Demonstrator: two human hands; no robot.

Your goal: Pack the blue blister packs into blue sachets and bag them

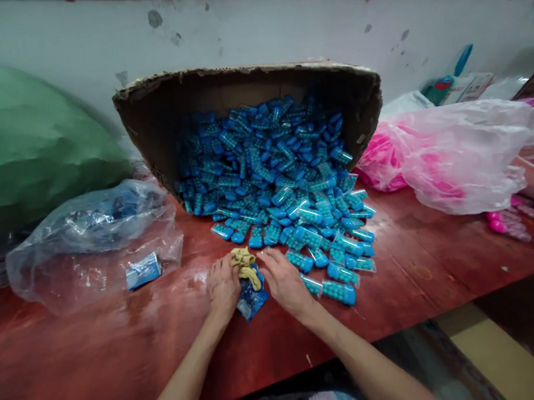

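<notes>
**Packet gripped between both hands on the table**

Packet (251,298), blue and crinkled, is pinched at its top by the curled fingers of the left hand (222,288) and right hand (284,281), under a tan rubber-band bunch (246,266). It is held low over the red table (95,351), just before the blue capsule pile (291,203) spilled from a tipped box (243,86).

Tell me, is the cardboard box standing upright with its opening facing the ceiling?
No, the cardboard box lies tipped on its side, its opening facing the person, and blue packets spill out onto the red table.
</notes>
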